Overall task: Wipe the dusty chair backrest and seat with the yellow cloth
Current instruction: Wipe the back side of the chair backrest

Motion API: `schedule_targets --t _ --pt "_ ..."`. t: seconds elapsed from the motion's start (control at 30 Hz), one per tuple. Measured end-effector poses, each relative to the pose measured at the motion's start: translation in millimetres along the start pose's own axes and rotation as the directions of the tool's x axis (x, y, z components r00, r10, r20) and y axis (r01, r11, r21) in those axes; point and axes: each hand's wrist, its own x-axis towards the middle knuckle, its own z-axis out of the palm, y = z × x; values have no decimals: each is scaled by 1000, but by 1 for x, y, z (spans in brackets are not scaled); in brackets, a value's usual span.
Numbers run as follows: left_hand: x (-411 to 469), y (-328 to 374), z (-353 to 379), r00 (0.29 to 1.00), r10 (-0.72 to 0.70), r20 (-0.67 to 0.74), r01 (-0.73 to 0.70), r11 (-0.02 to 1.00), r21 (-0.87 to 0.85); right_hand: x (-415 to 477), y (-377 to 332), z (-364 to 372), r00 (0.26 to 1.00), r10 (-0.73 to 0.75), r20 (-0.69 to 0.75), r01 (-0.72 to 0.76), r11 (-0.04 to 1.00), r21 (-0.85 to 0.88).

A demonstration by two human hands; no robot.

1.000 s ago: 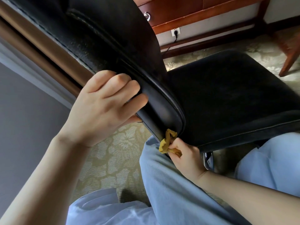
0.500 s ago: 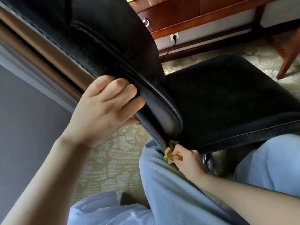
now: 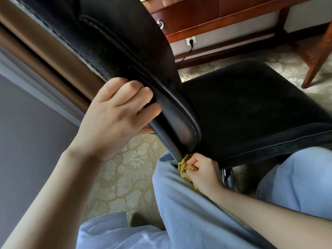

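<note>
Fingers of the left hand [image 3: 115, 121] curl round the backrest [image 3: 125, 51] edge; the right hand [image 3: 204, 172] pinches the yellow cloth [image 3: 182, 172].

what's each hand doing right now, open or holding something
Left hand: closed, gripping the edge of the black leather chair backrest.
Right hand: closed, holding the crumpled yellow cloth.

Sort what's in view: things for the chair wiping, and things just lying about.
For the job: yellow cloth, bunched in the right hand; chair backrest, held by the left hand; seat.
Just there: wooden desk, wall socket, carpet.
</note>
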Motion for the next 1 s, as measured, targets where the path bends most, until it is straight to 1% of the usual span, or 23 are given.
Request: schedule_targets --t 0.1,0.17,0.37,0.5,0.63,0.7,0.77,0.83,0.87,0.93,1.0 --pt "0 2 -3 1000 -16 26 17 1000 -13 -3 -7 5 994 -64 -87 61 997 -38" --pt "0 4 -5 999 -20 41 20 1000 -5 -4 -14 5 988 -104 -116 101 994 -34" --pt "1 10 -12 987 -33 160 22 997 71 -8 -46 -3 968 -227 -105 233 971 47" --pt "-12 19 -9 990 -37 134 25 996 89 -7 -56 -5 959 -258 -117 271 956 115" --pt "-22 37 2 980 0 197 3 1000 -16 -9 -54 -16 943 -314 -110 332 918 216" --pt "-21 47 11 975 17 223 -3 998 -66 -11 -50 -26 915 -370 -161 395 903 168" --pt "-20 53 20 975 1 221 19 996 -86 -14 -47 -40 855 -451 -257 479 876 54" --pt "-18 54 27 978 -16 207 35 995 -88 -14 -45 -55 757 -561 -334 586 810 -32" --pt "-16 53 29 980 -16 200 33 996 -83 -12 -43 -62 704 -621 -344 640 765 -74" --pt "-15 52 31 983 -7 182 20 997 -72 0 -35 -74 596 -746 -298 721 660 -212" --pt "-15 52 32 986 1 167 10 998 -64 19 -24 -82 494 -855 -156 783 516 -346"
